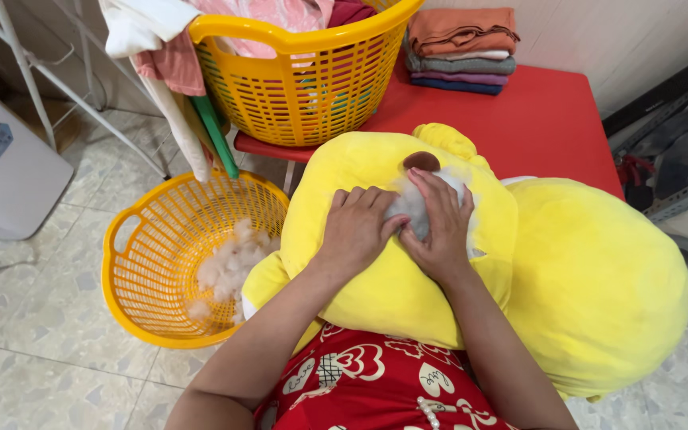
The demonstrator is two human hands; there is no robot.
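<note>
Yellow plush bear (408,263): soft pile, rounded, brown nose, lying across the person's lap against the red table (543,119). Left hand (357,227) and right hand (439,227) lie flat, fingers extended, on its white muzzle, gripping nothing. Lower yellow basket (133,271): lattice plastic, holding white stuffing (228,267). Bear's lower body cut off

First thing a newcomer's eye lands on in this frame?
The big yellow plush toy fills the centre and right, lying across the person's lap with its head against the red table. The left hand and right hand press side by side on its white muzzle. On the floor at left, a yellow basket holds white stuffing.
</note>
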